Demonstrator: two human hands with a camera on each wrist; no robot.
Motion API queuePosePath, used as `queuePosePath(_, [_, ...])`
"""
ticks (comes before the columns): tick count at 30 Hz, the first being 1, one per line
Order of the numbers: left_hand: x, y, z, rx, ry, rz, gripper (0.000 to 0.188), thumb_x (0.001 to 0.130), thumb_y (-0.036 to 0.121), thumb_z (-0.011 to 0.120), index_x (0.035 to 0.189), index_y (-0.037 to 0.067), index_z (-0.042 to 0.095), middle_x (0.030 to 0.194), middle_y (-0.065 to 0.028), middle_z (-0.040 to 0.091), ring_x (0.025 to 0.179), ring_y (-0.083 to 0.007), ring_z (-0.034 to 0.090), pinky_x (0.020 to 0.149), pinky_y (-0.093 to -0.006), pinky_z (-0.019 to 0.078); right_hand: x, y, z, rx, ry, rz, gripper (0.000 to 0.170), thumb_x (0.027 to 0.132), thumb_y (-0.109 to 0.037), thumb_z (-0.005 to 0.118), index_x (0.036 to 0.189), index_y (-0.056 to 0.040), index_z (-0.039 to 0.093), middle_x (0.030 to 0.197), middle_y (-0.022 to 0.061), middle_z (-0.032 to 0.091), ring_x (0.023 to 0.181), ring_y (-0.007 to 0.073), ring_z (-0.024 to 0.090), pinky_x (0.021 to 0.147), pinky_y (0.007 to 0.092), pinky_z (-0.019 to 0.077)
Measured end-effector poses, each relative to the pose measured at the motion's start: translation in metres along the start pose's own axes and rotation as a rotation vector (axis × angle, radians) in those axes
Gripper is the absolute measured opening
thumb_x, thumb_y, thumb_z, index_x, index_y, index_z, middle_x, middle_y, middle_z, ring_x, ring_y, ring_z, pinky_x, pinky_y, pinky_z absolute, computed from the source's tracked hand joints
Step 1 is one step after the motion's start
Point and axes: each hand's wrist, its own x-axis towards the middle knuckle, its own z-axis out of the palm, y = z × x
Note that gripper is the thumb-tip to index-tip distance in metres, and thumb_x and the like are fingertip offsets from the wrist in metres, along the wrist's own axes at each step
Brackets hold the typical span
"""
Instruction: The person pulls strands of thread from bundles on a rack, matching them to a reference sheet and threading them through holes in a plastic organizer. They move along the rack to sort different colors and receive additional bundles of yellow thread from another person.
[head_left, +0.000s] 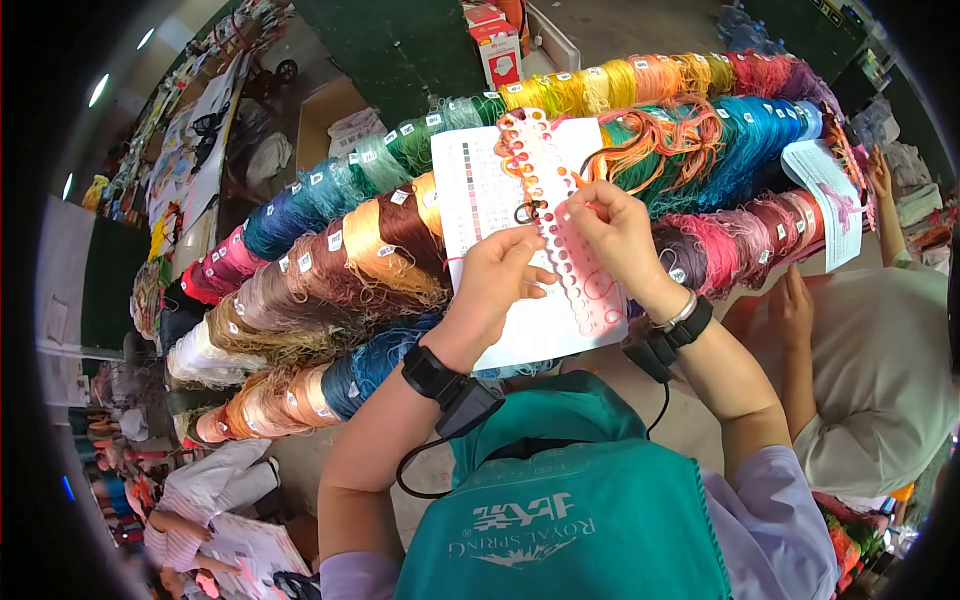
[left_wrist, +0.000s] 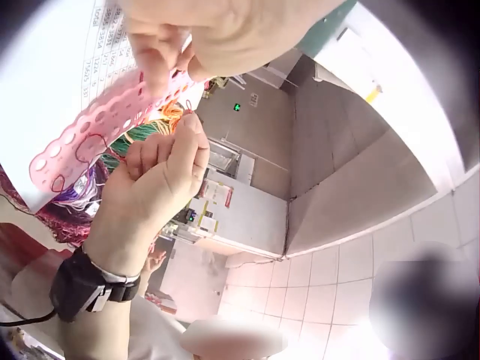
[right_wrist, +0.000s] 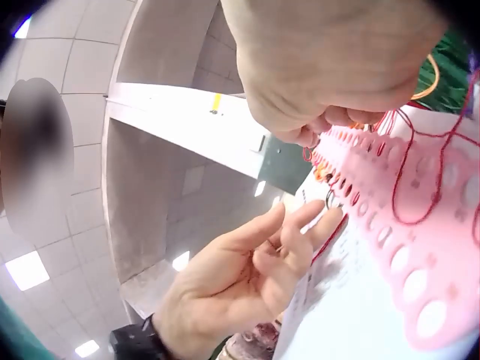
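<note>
A pink thread card (head_left: pixel 585 265) with holes along its edges lies on a white printed sheet (head_left: pixel 530 338), over racks of coloured thread. Looped through its holes are strands, orange at the far end and red nearer. My right hand (head_left: pixel 620 235) is just above the card's right side, thumb and forefinger pinching a red thread (left_wrist: pixel 189 106) whose small loop sticks out past the fingertips. At the card's left edge is my left hand (head_left: pixel 500 275), its fingers loosely bent and spread. In the right wrist view those fingertips (right_wrist: pixel 328 221) are right by the holes and a red strand.
Rows of numbered thread hanks, including yellow ones (head_left: pixel 560 97) and brown ones (head_left: pixel 310 265), surround the sheet. A loose orange bundle (head_left: pixel 660 140) lies beyond my right hand. Another person (head_left: pixel 870 370) is close on the right, near a second paper (head_left: pixel 828 205).
</note>
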Motion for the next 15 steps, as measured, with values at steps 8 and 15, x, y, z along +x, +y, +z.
queuePosePath(8, [0.025, -0.008, 0.005, -0.052, -0.037, 0.032, 0.032, 0.101, 0.011, 0.056, 0.128, -0.005, 0.054, 0.103, -0.0092, 0.063, 0.079, -0.0151, 0.064, 0.072, -0.0282, 0.0543, 0.004, 0.002, 0.000, 0.021, -0.083, 0.049, 0.005, 0.091, -0.004, 0.063, 0.093, -0.0003, 0.066, 0.073, -0.0016, 0.063, 0.064, 0.0024, 0.055, 0.056, 0.0199, 0.0444])
queuePosePath(15, [0.034, -0.004, 0.006, -0.057, -0.064, 0.023, 0.025, 0.103, 0.012, 0.054, 0.122, -0.004, 0.056, 0.094, -0.0077, 0.063, 0.076, -0.0141, 0.064, 0.070, -0.0268, 0.0542, 0.003, 0.007, 0.000, 0.034, -0.096, 0.038, 0.009, 0.092, -0.004, 0.065, 0.098, 0.0007, 0.069, 0.077, -0.0011, 0.066, 0.067, 0.0031, 0.057, 0.059, 0.0199, 0.0467])
